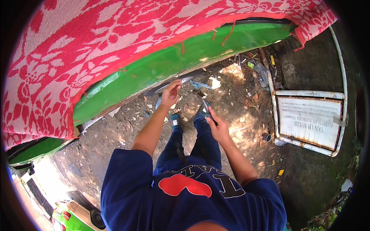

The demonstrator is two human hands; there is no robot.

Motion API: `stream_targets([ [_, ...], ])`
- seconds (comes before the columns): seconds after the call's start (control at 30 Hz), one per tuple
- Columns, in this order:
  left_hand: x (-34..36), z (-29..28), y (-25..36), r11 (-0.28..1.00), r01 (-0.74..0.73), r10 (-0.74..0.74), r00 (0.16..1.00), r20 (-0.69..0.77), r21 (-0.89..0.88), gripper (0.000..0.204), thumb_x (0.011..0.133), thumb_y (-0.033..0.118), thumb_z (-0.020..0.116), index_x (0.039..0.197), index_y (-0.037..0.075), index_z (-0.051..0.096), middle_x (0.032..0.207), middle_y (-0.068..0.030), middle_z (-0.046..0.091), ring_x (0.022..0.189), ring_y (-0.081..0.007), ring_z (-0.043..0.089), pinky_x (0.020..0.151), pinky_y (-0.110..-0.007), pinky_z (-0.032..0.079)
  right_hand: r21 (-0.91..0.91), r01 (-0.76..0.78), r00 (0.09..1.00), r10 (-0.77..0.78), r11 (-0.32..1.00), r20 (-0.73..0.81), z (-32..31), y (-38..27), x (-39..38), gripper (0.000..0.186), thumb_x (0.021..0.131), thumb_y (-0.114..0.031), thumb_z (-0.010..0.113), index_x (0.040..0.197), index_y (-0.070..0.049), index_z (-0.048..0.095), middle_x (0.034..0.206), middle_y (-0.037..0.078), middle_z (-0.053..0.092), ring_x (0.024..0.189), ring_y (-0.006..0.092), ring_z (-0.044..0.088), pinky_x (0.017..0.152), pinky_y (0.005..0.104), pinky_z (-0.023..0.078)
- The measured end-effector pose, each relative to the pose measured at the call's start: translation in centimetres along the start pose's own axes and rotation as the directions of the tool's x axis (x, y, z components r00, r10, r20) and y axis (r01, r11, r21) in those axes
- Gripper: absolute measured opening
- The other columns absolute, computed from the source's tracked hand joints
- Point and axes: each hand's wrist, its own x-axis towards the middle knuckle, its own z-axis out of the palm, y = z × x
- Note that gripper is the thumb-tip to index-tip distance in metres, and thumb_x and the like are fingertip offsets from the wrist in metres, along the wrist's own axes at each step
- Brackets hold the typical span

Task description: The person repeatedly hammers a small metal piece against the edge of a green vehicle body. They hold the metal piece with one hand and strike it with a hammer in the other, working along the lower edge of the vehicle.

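My left hand [172,92], its fingers curled, is in front of a silver-rimmed wheel [185,80] low on a green car [154,71]. Whether those fingers touch the wheel or pinch some small thing, I cannot make out. In my right hand [219,127] is a slim tool [205,104] with a dark handle and a narrow, pale metal end; its exact kind is unclear. That tool points away from me, above my right foot. A red and pale floral blanket [108,42] drapes over the car, its fringed edge hanging along the green side.
Broken chips, plastic scraps and a bluish bag [262,74] litter the dirt ground [246,115]. To the right lies a white signboard [308,121] in a rusty pipe frame. A short dark cylinder [266,136] is beside it. Another green vehicle [71,219] stands at lower left.
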Motion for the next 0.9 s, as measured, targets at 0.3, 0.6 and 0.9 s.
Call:
stream_targets([
  [0.3,0.5,-1.3,-3.2,0.997,-0.046,0.036,0.984,0.175,0.057,0.028,0.076,-0.012,0.057,0.097,0.007,0.059,0.118,-0.0107,0.061,0.091,-0.0227,0.062,0.079,-0.028,0.049,0.029,-0.021,1.000,0.022,0.999,-0.013,-0.5,-0.3,-0.7,0.046,0.091,-0.007,0.066,0.135,-0.011,0.058,0.091,0.017,0.067,0.078,0.0236,0.065,0.074,0.0309,0.050],
  [0.6,1.6,0.1,-1.3,0.930,-0.159,0.022,0.923,0.383,0.331,0.030,0.067,-0.006,0.064,0.092,0.008,0.055,0.102,-0.0083,0.061,0.082,-0.0290,0.061,0.070,-0.040,0.049,-0.006,-0.192,0.977,0.192,0.981,0.090,-1.2,-1.1,-0.6,0.044,0.091,-0.006,0.065,0.135,-0.008,0.058,0.100,0.019,0.069,0.088,0.0247,0.069,0.080,0.0306,0.051],
  [0.9,3.8,2.5,-0.7,0.894,-0.038,-0.141,0.922,0.361,0.446,0.022,0.079,-0.004,0.061,0.097,0.008,0.064,0.096,-0.0121,0.061,0.095,-0.0347,0.061,0.079,-0.043,0.048,0.018,0.111,0.983,-0.108,0.994,-0.147,0.6,1.7,-2.2,0.043,0.092,-0.006,0.064,0.134,-0.007,0.058,0.097,0.020,0.069,0.086,0.0265,0.069,0.079,0.0317,0.052],
])
